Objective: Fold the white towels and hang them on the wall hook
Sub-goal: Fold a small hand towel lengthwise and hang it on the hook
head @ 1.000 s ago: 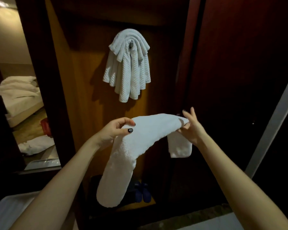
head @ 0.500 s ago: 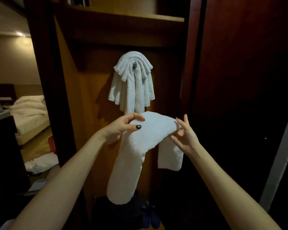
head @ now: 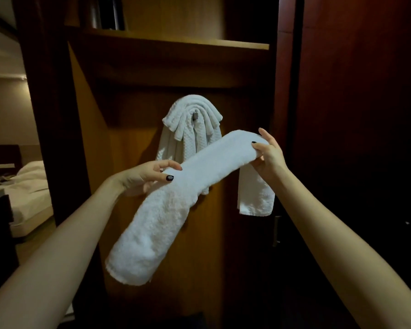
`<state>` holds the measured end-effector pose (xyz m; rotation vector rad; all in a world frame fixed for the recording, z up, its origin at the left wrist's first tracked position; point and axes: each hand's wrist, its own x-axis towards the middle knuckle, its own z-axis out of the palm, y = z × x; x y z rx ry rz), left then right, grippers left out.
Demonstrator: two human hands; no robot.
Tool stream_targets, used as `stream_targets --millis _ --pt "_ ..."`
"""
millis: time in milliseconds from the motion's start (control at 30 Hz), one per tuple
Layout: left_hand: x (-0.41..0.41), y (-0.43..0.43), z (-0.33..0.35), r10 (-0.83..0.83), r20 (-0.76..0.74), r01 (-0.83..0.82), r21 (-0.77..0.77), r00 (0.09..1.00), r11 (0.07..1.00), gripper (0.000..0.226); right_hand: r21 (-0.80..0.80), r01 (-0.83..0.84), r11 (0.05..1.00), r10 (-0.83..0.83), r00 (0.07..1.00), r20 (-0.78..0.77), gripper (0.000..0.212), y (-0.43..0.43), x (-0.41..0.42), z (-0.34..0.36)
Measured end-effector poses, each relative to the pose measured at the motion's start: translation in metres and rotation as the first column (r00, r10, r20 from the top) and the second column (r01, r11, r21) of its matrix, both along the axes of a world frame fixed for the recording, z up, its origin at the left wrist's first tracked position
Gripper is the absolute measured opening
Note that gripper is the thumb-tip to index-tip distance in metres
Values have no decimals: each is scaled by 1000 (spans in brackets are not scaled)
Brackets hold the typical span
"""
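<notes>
Head view: the left hand (head: 147, 178) pinched the folded white towel (head: 199, 169) between thumb and fingers. The right hand (head: 269, 160) clamped its raised end, thumb on top. Held below the hook (head: 195, 115), it hid part of the hung towel (head: 188, 136).

We can't make out any writing here at all, no labels, brands, numbers or signs we could actually read. Too dim.
</notes>
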<state>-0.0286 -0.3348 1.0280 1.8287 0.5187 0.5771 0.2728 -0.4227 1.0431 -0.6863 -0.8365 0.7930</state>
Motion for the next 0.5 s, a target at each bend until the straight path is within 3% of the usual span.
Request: stream_targets --millis 67,200,500 --pt "-5 22 11 2 21 -1 -25 1000 1000 50 8 16 1000 -16 1000 9 61 24 5 10" --pt "-11 71 33 159 99 -168 89 982 982 47 43 41 998 -44 997 66 64 72 15 30" --pt "-3 187 122 198 342 -277 200 919 940 21 245 103 964 -157 964 213 49 172 30 96"
